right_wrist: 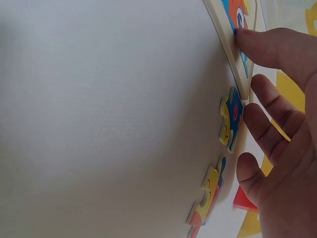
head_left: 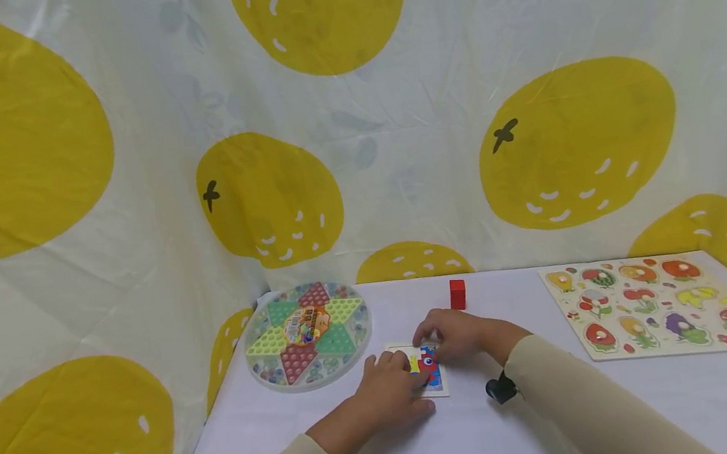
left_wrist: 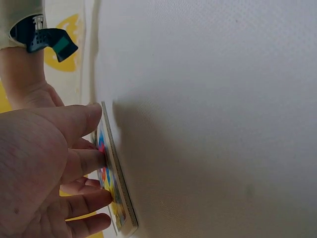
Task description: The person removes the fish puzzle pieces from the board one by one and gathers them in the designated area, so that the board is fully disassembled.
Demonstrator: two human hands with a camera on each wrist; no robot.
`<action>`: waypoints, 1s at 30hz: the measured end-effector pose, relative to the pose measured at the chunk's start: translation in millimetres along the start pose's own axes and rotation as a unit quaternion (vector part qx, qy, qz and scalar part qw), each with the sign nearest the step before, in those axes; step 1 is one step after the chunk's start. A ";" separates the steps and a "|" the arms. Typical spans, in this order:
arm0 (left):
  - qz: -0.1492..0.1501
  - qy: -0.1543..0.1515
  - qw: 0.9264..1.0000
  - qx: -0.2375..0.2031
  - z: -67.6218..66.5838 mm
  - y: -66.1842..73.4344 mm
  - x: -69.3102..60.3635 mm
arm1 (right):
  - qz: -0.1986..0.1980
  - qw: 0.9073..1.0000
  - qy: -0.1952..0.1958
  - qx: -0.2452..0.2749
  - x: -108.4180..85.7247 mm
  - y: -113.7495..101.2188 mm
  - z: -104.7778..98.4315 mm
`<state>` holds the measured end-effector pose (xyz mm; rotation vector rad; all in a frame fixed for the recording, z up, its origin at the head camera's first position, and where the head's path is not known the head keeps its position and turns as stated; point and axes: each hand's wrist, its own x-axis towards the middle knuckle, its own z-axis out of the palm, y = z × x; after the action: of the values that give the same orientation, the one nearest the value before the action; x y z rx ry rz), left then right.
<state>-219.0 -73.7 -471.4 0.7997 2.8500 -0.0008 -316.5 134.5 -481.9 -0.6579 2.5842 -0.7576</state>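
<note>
A small jigsaw puzzle in a pale wooden frame lies flat on the white table, showing a red, blue and yellow picture with a round eye. Across its left part rests my left hand; in the left wrist view the fingertips touch the puzzle face, fairly straight. My right hand is at the far right corner, its thumb on the picture and its other fingers relaxed beyond the frame's edge. Two loose jigsaw pieces, one blue and yellow, another yellow and red, lie beside my right fingers.
A red block stands behind my right hand. To the left lies a round Chinese checkers board; to the right, a wooden fruit-and-vegetable peg puzzle. A fruit-printed curtain hangs behind the table.
</note>
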 end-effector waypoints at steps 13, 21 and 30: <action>-0.005 -0.002 1.000 0.001 -3.7 4.2 -0.5 | -0.008 0.998 -0.023 -0.057 1.1 -5.6 -2.5; -0.008 -0.009 1.000 -0.003 -4.9 5.3 0.6 | -0.017 0.992 -0.019 -0.122 3.6 -8.2 0.0; -0.010 -0.009 1.000 -0.001 -6.2 5.9 -0.4 | -0.022 0.993 -0.004 -0.113 3.8 -10.1 1.6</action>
<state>-216.7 -68.6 -465.0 0.7659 2.8405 -0.0086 -315.5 124.3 -478.2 -0.7847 2.6803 -0.4773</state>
